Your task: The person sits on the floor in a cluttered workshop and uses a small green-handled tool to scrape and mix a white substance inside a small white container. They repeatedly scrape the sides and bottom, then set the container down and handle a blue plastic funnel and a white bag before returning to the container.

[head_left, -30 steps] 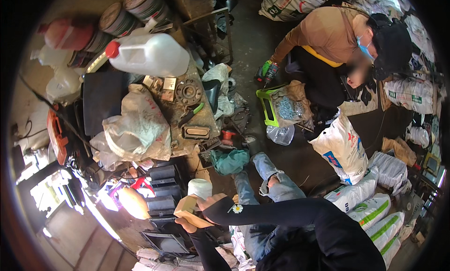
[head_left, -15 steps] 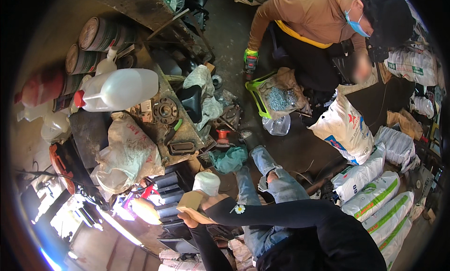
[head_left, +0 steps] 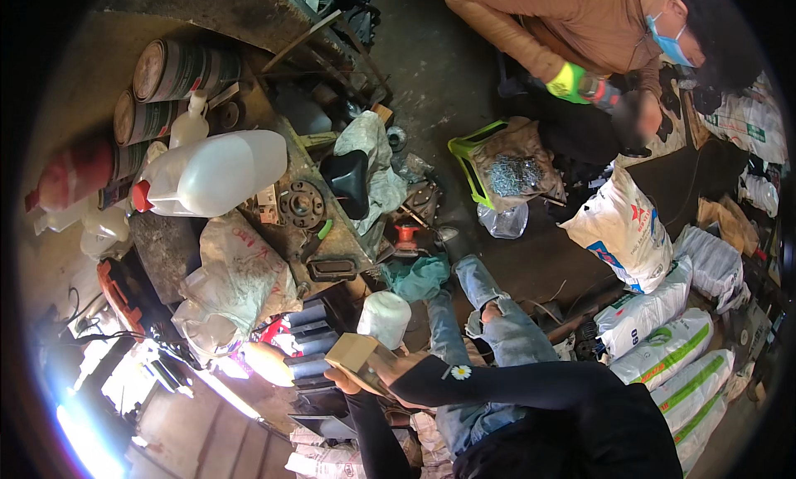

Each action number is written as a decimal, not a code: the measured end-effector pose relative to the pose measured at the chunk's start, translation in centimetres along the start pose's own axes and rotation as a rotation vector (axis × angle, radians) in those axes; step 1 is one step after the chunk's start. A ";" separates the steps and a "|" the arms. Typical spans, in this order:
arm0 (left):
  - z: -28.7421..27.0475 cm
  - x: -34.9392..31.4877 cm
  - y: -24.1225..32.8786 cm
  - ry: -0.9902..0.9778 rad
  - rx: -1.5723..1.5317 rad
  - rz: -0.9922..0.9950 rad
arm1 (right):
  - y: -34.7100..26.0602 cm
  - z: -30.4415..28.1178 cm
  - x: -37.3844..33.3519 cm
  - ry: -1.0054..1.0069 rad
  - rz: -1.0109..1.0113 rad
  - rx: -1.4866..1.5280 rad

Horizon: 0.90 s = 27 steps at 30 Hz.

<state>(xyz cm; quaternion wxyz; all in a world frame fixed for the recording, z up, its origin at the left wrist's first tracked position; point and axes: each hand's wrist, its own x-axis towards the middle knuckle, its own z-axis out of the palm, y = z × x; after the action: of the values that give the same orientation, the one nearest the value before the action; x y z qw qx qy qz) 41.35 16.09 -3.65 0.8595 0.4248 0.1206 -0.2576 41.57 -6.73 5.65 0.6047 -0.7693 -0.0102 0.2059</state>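
From the head view, here's the action: the small tan box [head_left: 358,354] sits up between the two hands on the near side, just left of the wearer's knees. The left hand [head_left: 342,379] has it clamped from below, fingers curled on its left end; the right hand [head_left: 396,371] lies against the right side, its fingers too blurred to tell whether they grip. Just beyond the box stands a white cylinder [head_left: 385,318], with a teal plastic bag [head_left: 417,278] farther off. Over on the left, a big translucent jug [head_left: 222,174] lies tipped near a round metal flange [head_left: 301,205]. Far right, a co-worker [head_left: 580,19] bends over a power drill [head_left: 599,91], beside a green-framed stool [head_left: 461,164] bearing a pile of metal screws [head_left: 516,176].
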 end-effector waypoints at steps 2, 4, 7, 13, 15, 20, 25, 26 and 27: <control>-0.2 0.9 -0.9 -0.071 -0.150 0.002 | -0.1 -0.5 -0.6 -0.015 0.006 -0.032; -0.1 1.6 -1.5 -0.143 -0.299 0.008 | -0.2 -1.0 -0.8 0.025 0.003 -0.033; 1.2 1.8 -0.8 0.026 -0.130 -0.114 | -0.2 -2.2 -0.6 0.148 -0.049 -0.099; 4.2 3.2 -0.1 0.104 0.127 -0.138 | 0.3 -5.5 -0.4 0.282 0.081 0.074; 4.8 3.1 -0.2 0.157 0.146 -0.188 | 0.3 -5.6 -0.2 0.395 0.105 -0.007; 6.0 2.5 -1.2 0.321 -0.010 -0.241 | -0.3 -5.9 0.9 0.137 0.089 0.037; 7.0 1.8 -0.4 0.224 -0.262 -0.373 | 0.2 -7.8 1.5 -0.039 -0.230 -0.417; 6.8 1.8 -0.2 0.242 -0.163 -0.377 | 0.3 -7.8 1.8 -0.062 -0.265 -0.403; 6.6 1.6 -0.1 0.233 -0.178 -0.391 | 0.4 -7.6 1.9 -0.095 -0.286 -0.376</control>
<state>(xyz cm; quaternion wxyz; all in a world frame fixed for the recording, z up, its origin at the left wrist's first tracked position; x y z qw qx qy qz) 42.57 10.28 -0.37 0.8075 0.3428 0.3211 -0.3568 45.73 -13.40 6.08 0.4726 -0.8486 -0.1858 0.1484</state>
